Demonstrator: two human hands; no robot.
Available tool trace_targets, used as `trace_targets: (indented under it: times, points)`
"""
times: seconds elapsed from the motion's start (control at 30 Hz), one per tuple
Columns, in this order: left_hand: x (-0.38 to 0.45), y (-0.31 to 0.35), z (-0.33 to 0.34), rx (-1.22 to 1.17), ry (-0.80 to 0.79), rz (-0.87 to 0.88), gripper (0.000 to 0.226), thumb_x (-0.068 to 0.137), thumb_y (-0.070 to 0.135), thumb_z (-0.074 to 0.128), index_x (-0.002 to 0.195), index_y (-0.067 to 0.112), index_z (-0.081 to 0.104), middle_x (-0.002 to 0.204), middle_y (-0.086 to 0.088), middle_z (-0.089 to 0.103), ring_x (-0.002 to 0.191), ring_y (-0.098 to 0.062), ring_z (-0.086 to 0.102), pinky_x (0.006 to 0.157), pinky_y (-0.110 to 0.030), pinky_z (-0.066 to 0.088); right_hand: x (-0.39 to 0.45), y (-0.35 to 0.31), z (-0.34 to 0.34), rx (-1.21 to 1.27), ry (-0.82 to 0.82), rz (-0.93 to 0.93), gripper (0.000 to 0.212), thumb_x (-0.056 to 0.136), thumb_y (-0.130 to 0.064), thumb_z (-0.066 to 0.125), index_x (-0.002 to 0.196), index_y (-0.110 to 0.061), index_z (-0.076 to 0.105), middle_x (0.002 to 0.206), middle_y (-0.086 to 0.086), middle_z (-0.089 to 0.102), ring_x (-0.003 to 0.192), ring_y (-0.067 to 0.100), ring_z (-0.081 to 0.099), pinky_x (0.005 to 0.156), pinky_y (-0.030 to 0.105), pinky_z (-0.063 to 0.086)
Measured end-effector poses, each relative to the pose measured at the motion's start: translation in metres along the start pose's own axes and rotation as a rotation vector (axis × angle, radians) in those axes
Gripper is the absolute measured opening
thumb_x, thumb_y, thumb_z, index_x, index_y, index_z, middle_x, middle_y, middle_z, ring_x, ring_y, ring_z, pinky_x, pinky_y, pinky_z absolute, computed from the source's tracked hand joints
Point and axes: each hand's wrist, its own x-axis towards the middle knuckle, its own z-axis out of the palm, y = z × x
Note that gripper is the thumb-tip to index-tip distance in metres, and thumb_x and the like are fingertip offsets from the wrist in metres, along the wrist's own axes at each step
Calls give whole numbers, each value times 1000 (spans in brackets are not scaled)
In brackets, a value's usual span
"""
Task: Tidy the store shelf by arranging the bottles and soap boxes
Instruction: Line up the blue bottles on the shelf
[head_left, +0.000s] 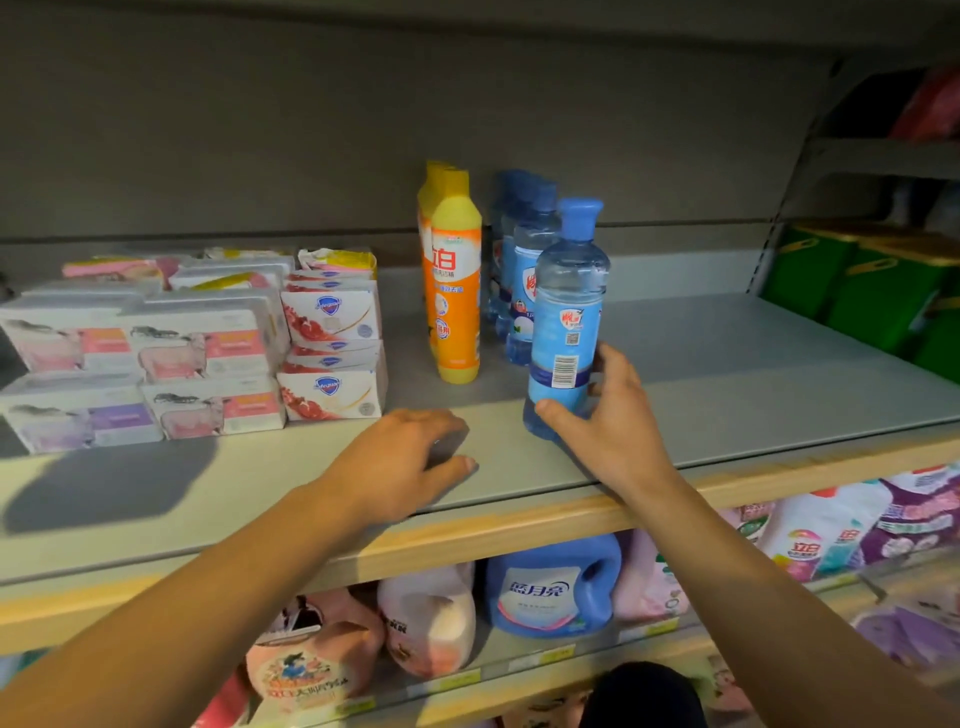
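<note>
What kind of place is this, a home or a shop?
Most likely a shop aisle for cleaning goods. Identical blue bottles and orange bottles stand in rows, many soap boxes are stacked beside them, and detergent jugs fill the lower shelf, above price tags on its edge.

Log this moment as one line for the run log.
right hand: grips front blue bottle, upright | left hand: rests on shelf | soap boxes: stacked
</note>
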Motion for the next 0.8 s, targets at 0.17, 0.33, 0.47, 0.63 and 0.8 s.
trace_targets:
  times: [0.17,0.33,0.47,0.63,0.8]
  points:
    - [-2,-4,8,30,47,21,64,84,63,38,99,7,66,102,-10,68,98,-25,60,86,-37,42,10,1,4,-109,7,32,71,78,-26,78,136,-19,37,129,1,58,111,21,59,89,40,52]
    - [-3,-3,7,30,48,0,63,83,63,38,100,10,66,103,-7,69,98,-23,59,86,-37,44,31,6,9,-120,-41,48,62,86,-12,68,139,-13,35,131,7,59,116,28,58,87,31,44]
    - [-4,-2,6,26,36,-9,62,84,63,37,101,11,66,102,-4,68,97,-21,59,85,-39,46,46,8,18,-111,-47,80,62,89,-7,64,143,-13,33,134,9,57,119,30,55,88,27,40]
    - [-4,-4,8,8,45,-31,61,83,64,37,102,13,65,104,-4,68,98,-21,58,86,-40,48,58,12,27,-97,-54,87,57,90,-2,59,141,-12,36,133,8,57,117,28,55,82,20,36]
    - [-3,-5,10,15,48,-27,60,84,64,38,103,14,65,105,-3,68,98,-20,58,86,-40,48,65,18,32,-100,-67,112,59,95,-3,55,147,-14,29,138,10,54,122,31,53,88,24,36]
